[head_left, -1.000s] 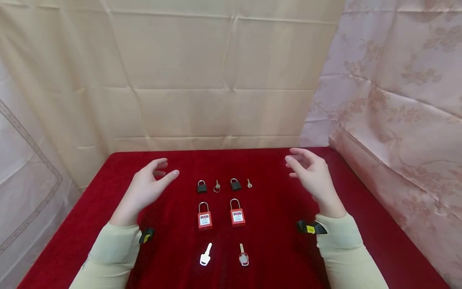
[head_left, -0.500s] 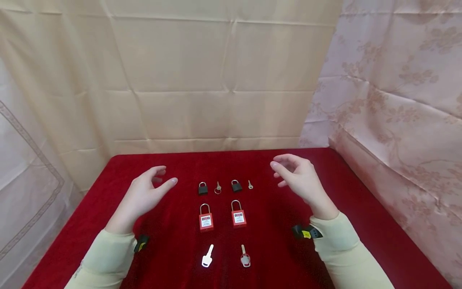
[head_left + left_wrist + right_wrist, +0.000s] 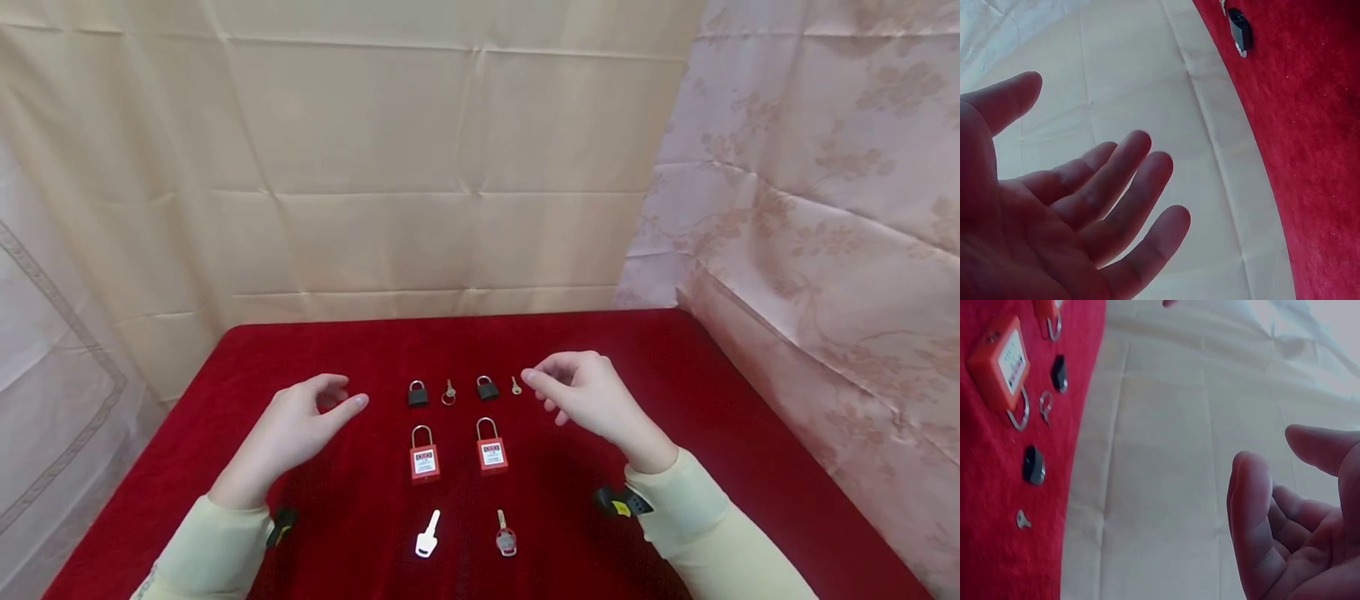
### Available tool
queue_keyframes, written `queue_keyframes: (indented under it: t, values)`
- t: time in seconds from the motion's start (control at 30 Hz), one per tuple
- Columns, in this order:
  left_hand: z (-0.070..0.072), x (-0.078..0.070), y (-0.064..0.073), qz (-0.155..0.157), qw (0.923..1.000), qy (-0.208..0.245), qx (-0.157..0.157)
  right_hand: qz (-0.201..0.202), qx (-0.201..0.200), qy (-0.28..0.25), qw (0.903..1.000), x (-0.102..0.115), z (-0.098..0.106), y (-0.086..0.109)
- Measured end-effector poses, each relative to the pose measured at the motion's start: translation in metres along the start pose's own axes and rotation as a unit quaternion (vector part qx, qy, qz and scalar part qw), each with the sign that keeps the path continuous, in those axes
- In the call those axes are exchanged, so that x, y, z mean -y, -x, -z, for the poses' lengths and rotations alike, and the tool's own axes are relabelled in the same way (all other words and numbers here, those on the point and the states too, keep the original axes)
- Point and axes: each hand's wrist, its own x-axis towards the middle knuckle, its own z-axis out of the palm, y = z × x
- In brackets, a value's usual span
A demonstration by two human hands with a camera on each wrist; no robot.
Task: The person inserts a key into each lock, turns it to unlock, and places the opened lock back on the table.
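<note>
My right hand [image 3: 588, 396] hovers just right of a small key [image 3: 516, 387], its fingers loosely bent and holding nothing. Left of that key lie a black padlock [image 3: 487, 390], a small key with a ring [image 3: 449, 392] and another black padlock [image 3: 417, 397]. Two red padlocks with white labels, a left one [image 3: 424, 463] and a right one [image 3: 492, 455], form the row below. Nearest me are a plain larger key [image 3: 427, 537] and one with a red ring [image 3: 506, 542]. My left hand [image 3: 307, 421] hangs in the air left of the padlocks, fingers relaxed and apart.
A red cloth [image 3: 315, 533] covers the table. Behind it hangs a beige curtain [image 3: 375, 150], and a pink flowered cloth [image 3: 810, 192] borders the right side. White fabric [image 3: 45, 350] hangs on the left.
My right hand has moved left and nearer to me, coming close to the small key at the right. The left hand has lowered slightly. Padlocks and keys lie as before.
</note>
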Motion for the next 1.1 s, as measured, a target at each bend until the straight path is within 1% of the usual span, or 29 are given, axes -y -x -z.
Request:
queue_keyframes:
  t: [0.2, 0.33, 0.47, 0.57, 0.67, 0.8, 0.93, 1.1]
  values:
    - [-0.009, 0.002, 0.000, -0.004, 0.9997, -0.005, 0.022, 0.012, 0.063, 0.041, 0.9971, 0.004, -0.022, 0.005]
    - [-0.012, 0.004, -0.001, 0.001, 0.9991, -0.012, 0.040, 0.023, 0.105, 0.074, 0.9914, 0.006, -0.039, 0.007]
    - [-0.012, 0.006, -0.002, 0.009, 0.9983, -0.019, 0.055, 0.027, 0.142, 0.083, 0.9859, 0.008, -0.053, 0.009]
    - [-0.011, 0.007, -0.001, 0.013, 0.9973, -0.024, 0.069, 0.034, 0.162, 0.083, 0.9827, 0.010, -0.064, 0.009]
    - [-0.011, 0.008, 0.000, 0.015, 0.9960, -0.028, 0.084, 0.050, 0.174, 0.102, 0.9782, 0.011, -0.075, 0.010]
    - [-0.015, 0.008, 0.000, 0.021, 0.9940, -0.033, 0.102, 0.068, 0.186, 0.130, 0.9716, 0.013, -0.087, 0.011]
    - [-0.018, 0.007, 0.000, 0.021, 0.9927, -0.037, 0.112, 0.067, 0.204, 0.150, 0.9651, 0.015, -0.097, 0.012]
    - [-0.020, 0.008, 0.000, 0.019, 0.9923, -0.044, 0.114, 0.062, 0.237, 0.171, 0.9545, 0.017, -0.107, 0.015]
